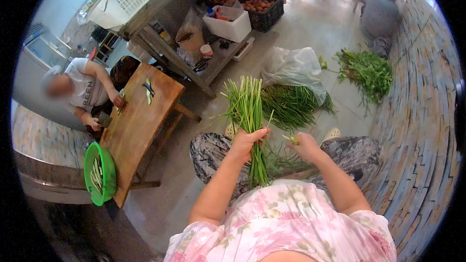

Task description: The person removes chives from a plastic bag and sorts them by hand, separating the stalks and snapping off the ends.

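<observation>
My left hand (246, 144) is wrapped round a thick bunch of long green vegetable stalks (246, 102), held upright in front of me. Their lower ends hang below my fist over my lap. Just to the right, my right hand (305, 146) is closed, with short pale-green stalk ends (291, 139) showing at its fingertips. Beyond both hands, a pile of thin green stalks (291, 106) lies on the floor, partly under a clear plastic bag (293, 70). Loose green bits lie between my knees.
A heap of leafy greens (365, 73) lies by the right wall, near a gas cylinder (381, 12). At left, another person (90, 85) cuts at a wooden table (141, 126) beside a green basket (100, 174). A shelf holds a white box (228, 26) and a black crate (272, 17).
</observation>
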The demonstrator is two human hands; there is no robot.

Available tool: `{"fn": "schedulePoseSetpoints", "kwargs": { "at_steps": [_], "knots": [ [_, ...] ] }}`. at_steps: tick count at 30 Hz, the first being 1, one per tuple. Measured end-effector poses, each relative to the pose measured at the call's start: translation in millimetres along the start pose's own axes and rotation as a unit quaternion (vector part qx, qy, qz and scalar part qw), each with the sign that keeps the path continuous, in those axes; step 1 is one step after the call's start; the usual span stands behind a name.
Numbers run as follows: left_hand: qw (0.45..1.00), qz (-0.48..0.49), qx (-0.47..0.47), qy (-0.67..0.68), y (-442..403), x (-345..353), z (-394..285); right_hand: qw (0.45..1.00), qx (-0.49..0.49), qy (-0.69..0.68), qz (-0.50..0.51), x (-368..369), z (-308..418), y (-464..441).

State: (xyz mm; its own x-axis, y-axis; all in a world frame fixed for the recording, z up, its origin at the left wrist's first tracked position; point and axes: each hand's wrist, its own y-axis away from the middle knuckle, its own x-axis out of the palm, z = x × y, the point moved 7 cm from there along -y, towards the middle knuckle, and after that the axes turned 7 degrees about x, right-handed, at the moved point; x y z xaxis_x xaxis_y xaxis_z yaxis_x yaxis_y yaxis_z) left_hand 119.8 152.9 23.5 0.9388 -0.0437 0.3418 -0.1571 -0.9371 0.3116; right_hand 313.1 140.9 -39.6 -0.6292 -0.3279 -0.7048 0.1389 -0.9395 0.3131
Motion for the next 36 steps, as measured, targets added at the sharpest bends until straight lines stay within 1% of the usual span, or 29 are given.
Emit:
{"fn": "schedulePoseSetpoints", "kwargs": {
  "at_steps": [1,4,5,7,10,13,14,17,18,20,21,22,23,25,26,28,29,33,36],
  "knots": [
    [1.000,-0.001,-0.004,0.001,0.6,0.9,0.7,1.000,0.018,-0.025,0.003,-7.1,8.6,-0.9],
    [1.000,0.001,-0.023,-0.011,0.9,3.5,5.9,0.983,0.016,-0.174,-0.058,-36.9,34.7,-1.5],
    [0.999,0.003,-0.031,-0.018,0.6,4.7,8.5,0.968,0.004,-0.248,-0.050,-40.5,45.6,-1.7],
    [0.999,0.017,-0.029,-0.036,-0.1,8.4,12.8,0.920,-0.018,-0.390,-0.032,-42.1,64.6,0.1],
    [0.998,0.032,-0.015,-0.050,2.9,18.5,13.4,0.897,-0.078,-0.435,0.003,-30.2,78.0,-4.4],
    [0.998,0.032,-0.017,-0.056,5.0,18.0,14.9,0.824,-0.049,-0.563,-0.042,-38.2,76.4,-9.3],
    [0.998,0.031,-0.023,-0.058,5.8,16.2,16.3,0.798,-0.013,-0.600,-0.045,-43.2,72.1,-10.8],
    [0.996,0.038,-0.025,-0.082,8.1,14.9,18.1,0.807,0.021,-0.587,-0.060,-65.6,71.5,-16.0],
    [0.995,0.054,-0.024,-0.084,8.4,17.2,19.9,0.809,0.023,-0.584,-0.064,-70.2,74.4,-19.0],
    [0.992,0.088,-0.023,-0.087,9.0,20.6,23.2,0.842,0.006,-0.534,-0.078,-74.6,84.3,-25.4],
    [0.990,0.080,-0.025,-0.114,9.9,20.0,24.0,0.857,-0.002,-0.508,-0.085,-75.2,87.4,-26.3],
    [0.987,0.071,-0.027,-0.140,11.2,19.9,23.5,0.848,-0.025,-0.524,-0.080,-73.5,88.7,-26.9],
    [0.984,0.061,-0.029,-0.166,12.5,19.4,22.7,0.840,-0.014,-0.538,-0.069,-72.6,86.3,-26.5],
    [0.998,0.010,-0.038,-0.050,13.5,15.5,20.4,0.825,0.007,-0.564,-0.043,-70.1,81.0,-26.0],
    [0.999,-0.017,-0.042,0.009,13.6,12.4,20.0,0.811,0.002,-0.584,-0.028,-68.9,78.8,-25.7],
    [0.995,-0.026,-0.057,0.075,7.9,5.7,25.4,0.782,-0.009,-0.623,0.000,-67.2,75.3,-25.2],
    [0.992,-0.030,-0.063,0.108,6.2,3.3,27.6,0.779,-0.018,-0.627,0.008,-68.3,76.0,-23.2],
    [0.989,-0.064,-0.035,0.126,6.6,-0.3,25.1,0.766,-0.065,-0.639,0.025,-77.8,83.4,-13.0],
    [0.984,-0.018,-0.014,0.176,0.9,-3.7,19.6,0.761,-0.096,-0.642,0.017,-83.4,79.9,-11.7]
  ]
}}
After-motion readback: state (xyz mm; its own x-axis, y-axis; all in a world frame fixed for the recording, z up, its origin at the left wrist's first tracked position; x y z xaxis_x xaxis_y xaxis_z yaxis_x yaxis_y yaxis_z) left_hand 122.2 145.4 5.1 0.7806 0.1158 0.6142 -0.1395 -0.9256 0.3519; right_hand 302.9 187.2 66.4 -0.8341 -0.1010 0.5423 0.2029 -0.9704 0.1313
